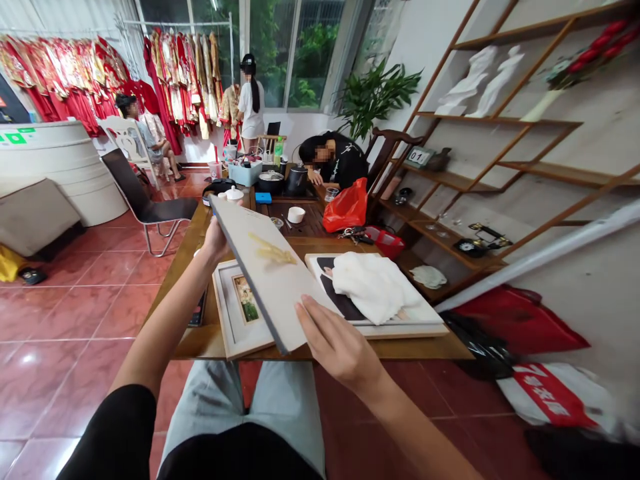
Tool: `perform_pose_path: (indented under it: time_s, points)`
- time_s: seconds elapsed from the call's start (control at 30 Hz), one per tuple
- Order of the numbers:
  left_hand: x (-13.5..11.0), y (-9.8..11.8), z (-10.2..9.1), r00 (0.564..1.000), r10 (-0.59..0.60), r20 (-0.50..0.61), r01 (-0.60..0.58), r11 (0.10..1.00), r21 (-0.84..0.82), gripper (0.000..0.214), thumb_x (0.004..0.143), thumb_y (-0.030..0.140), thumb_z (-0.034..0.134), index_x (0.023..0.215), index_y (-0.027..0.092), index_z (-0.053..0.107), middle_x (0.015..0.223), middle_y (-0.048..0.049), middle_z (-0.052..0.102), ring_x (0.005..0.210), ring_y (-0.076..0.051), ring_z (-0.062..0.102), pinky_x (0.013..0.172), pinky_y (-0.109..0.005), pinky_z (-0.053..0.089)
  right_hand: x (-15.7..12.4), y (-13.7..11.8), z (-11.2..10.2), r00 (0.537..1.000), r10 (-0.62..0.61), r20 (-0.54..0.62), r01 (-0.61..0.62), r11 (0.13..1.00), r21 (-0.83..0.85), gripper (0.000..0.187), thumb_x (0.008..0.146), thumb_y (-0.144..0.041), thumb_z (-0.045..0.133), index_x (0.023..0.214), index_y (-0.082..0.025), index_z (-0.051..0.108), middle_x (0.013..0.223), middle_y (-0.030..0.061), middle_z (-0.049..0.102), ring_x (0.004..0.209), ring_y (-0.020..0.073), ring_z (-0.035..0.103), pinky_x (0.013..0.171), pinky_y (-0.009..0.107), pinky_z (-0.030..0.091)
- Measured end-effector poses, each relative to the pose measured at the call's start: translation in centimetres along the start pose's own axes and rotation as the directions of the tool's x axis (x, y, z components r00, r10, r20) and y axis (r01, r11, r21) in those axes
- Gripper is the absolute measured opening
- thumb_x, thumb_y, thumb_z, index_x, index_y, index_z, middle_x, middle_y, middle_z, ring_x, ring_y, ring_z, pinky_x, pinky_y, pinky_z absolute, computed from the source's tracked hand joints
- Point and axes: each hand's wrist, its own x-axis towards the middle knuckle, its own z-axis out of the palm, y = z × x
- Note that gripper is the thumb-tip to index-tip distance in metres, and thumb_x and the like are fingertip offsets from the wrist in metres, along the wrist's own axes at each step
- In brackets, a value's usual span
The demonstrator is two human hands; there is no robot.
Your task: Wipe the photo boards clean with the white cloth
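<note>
Both hands hold a flat, light-grey panel (273, 263) with a dark edge and a yellowish figure on its face. It is tilted above the table. My left hand (216, 237) grips its far left edge, fingers partly hidden behind it. Near the close right corner, my right hand (334, 337) clasps it with the fingers lying over its face. Below it lies a pale picture frame (230, 330) with a small inset photo, partly covered by the panel. To the right, a crumpled white cloth (370, 287) rests on a larger framed picture (425, 323).
On the wooden table (187, 347) stand a white cup (296, 215), a red plastic bag (346, 205) and a blue basket (245, 175). A person (345, 160) leans on its far side. Shelves (545, 120) line the right wall; a black chair (150, 197) is left.
</note>
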Motion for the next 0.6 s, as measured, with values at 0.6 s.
perform_pose_path:
  time_s: [0.6]
  points:
    - [0.1, -3.6, -9.2, 0.674, -0.449, 0.587, 0.631, 0.763, -0.142, 0.071, 0.096, 0.053, 0.033, 0.131, -0.003, 0.059, 0.113, -0.0212, 0.075, 0.109, -0.035, 0.072, 0.099, -0.044, 0.052, -0.4, 0.3, 3.6, 0.768, -0.555, 0.319, 0.612, 0.783, -0.112, 0.041, 0.1, -0.021, 0.046, 0.14, -0.014, 0.055, 0.133, 0.0217, 0.066, 0.118, 0.0349, 0.066, 0.094, 0.061, 0.054]
